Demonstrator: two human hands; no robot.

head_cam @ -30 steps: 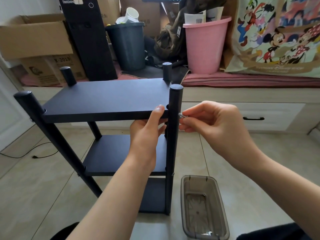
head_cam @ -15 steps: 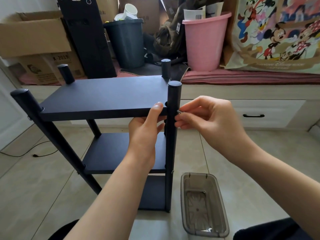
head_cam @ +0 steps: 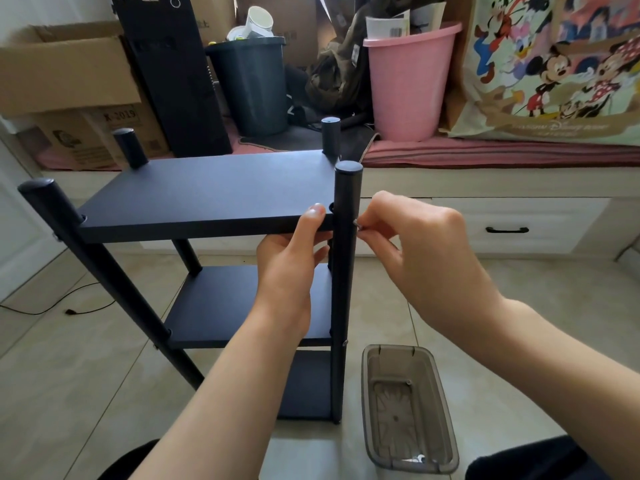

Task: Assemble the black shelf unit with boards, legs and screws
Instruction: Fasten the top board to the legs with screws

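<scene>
the matte black three-tier shelf unit (head_cam: 207, 192) stands on tiled floor beside a grey tray (head_cam: 408, 410). left hand (head_cam: 291, 265) grips its top board; right hand (head_cam: 415, 251) pinches a screw (head_cam: 356, 224) against the front leg (head_cam: 344, 271).

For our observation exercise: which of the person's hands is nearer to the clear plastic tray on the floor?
Right. The right hand pinches a screw at the leg, above the tray; the left hand grips the top board beyond that leg.
</scene>
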